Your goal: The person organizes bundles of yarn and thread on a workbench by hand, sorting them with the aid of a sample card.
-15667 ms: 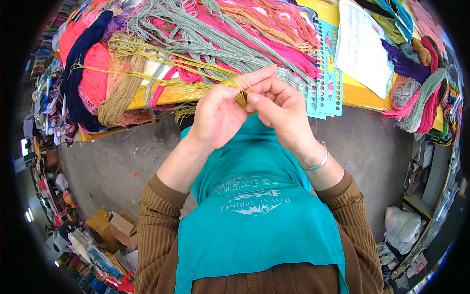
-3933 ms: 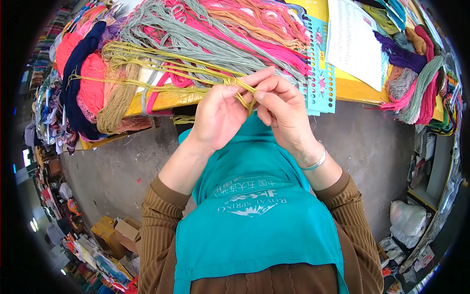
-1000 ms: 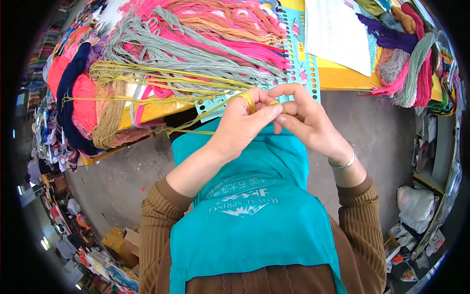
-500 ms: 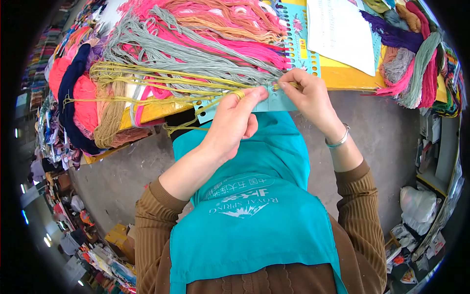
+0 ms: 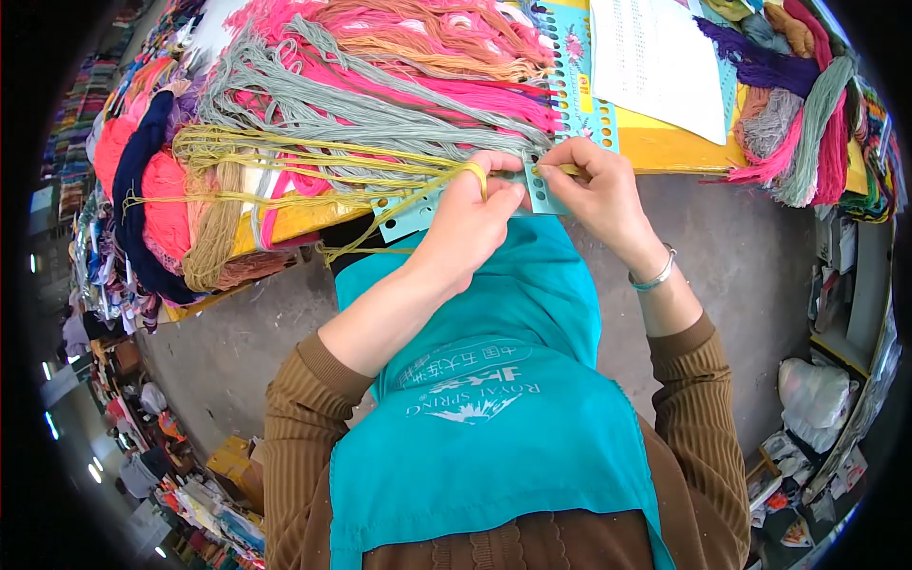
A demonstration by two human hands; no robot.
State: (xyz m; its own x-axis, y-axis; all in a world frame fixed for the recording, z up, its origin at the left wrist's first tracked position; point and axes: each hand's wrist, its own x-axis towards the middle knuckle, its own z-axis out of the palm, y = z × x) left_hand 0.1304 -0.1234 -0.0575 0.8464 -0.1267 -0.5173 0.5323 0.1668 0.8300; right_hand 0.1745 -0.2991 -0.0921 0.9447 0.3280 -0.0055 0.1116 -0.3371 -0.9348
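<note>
Olive-yellow embroidery thread (image 5: 380,163) runs in long strands from the left and loops over the index finger of my left hand (image 5: 465,223). That hand is curled around the strands at the lower edge of a light-blue punched card (image 5: 543,198), its fingertips partly behind the card. On the card's right side, my right hand (image 5: 598,193) pinches a short bit of the same thread between thumb and index finger, close to the holes. Grey-green thread (image 5: 446,138) is fastened in the holes just above, with pink thread (image 5: 494,100) beyond it.
A printed white sheet (image 5: 655,66) lies over the yellow tabletop (image 5: 655,142). Coloured skeins hang at the right, including a purple skein (image 5: 760,59). A navy skein (image 5: 138,190) drapes over the left edge. A cardboard box (image 5: 237,465) stands on the floor.
My left hand has turned and its fingers have moved behind the card's edge, exposing more of the holes. My right hand has stayed nearly in place, still pinching the thread.
</note>
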